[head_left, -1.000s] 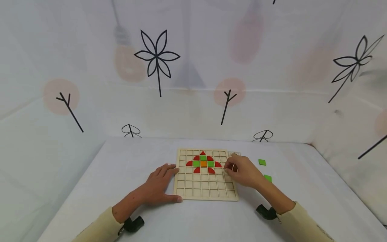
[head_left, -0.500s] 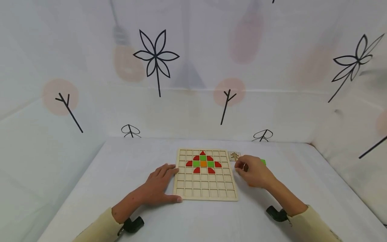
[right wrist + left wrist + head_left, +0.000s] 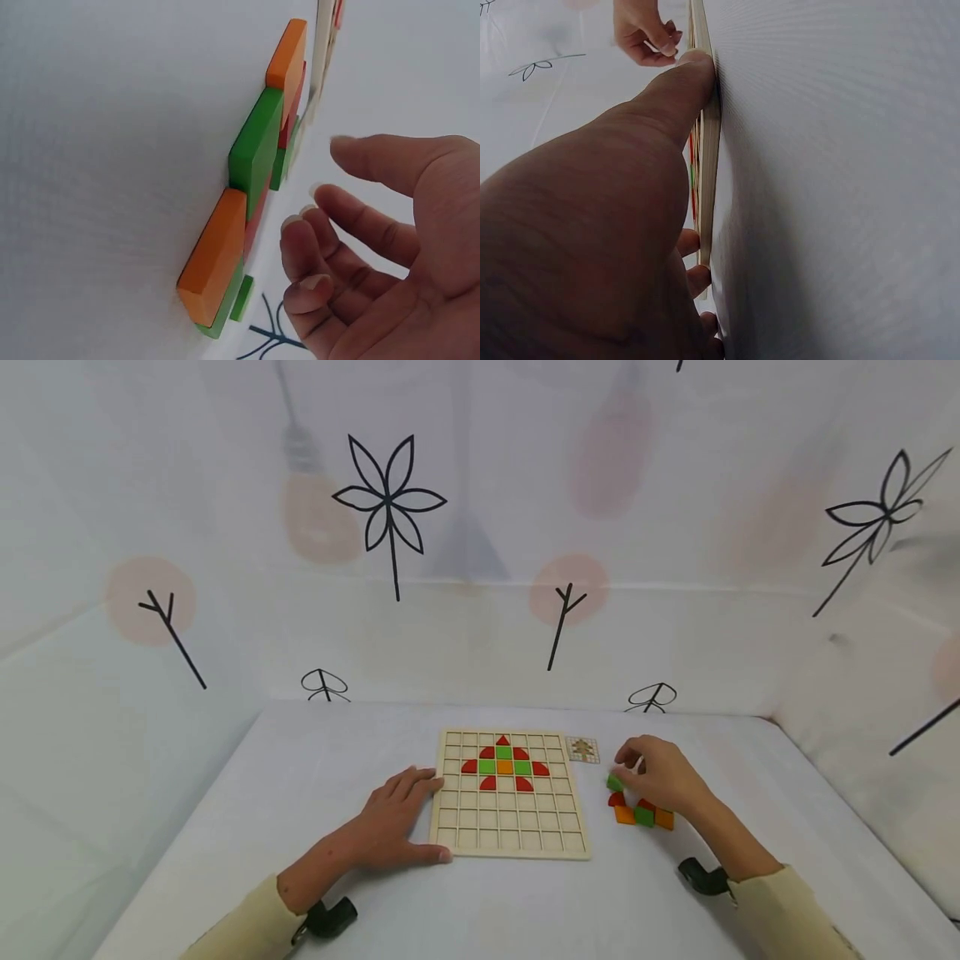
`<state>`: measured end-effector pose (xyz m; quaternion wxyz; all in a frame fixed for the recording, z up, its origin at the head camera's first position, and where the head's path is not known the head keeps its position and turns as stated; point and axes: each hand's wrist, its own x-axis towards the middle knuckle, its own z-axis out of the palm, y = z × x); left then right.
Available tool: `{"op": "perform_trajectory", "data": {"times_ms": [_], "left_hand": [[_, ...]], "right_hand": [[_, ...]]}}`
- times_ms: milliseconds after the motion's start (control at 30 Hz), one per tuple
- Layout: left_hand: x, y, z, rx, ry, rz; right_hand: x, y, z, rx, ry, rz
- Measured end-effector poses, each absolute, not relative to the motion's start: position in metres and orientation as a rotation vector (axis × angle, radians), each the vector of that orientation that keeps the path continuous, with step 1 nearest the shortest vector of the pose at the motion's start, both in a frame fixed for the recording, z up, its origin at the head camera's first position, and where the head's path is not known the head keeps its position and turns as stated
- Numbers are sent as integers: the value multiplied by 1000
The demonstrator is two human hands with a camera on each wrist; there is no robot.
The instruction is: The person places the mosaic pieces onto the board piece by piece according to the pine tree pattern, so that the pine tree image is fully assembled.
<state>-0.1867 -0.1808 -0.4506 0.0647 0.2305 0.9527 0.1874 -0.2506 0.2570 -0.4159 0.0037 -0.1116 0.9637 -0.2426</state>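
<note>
A pale wooden grid board lies on the table, with red, green and orange tiles forming a tree-like pattern in its upper cells. My left hand rests at the board's lower left, fingers along its left edge and thumb at the bottom edge. To the right of the board my right hand hovers over loose tiles. In the right wrist view its thumb and fingers are apart, with nothing between them. Beside them are an orange tile and a green tile. Some tiles are partly hidden by the hand.
A small printed pattern card lies by the board's upper right corner. Red pieces sit among the loose tiles. A white cloth with line drawings stands behind the table. Dark wrist devices are on both forearms.
My right hand has moved from the board's right edge rightward to the loose tiles, uncovering the card and several tiles. The left hand and the board have stayed still.
</note>
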Motion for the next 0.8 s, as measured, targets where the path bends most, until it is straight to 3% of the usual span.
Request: {"op": "perform_trajectory", "data": {"times_ms": [800], "left_hand": [[-185, -180, -446, 729, 2873, 611]], "right_hand": [[-251, 256, -418, -371, 2916, -726]]}}
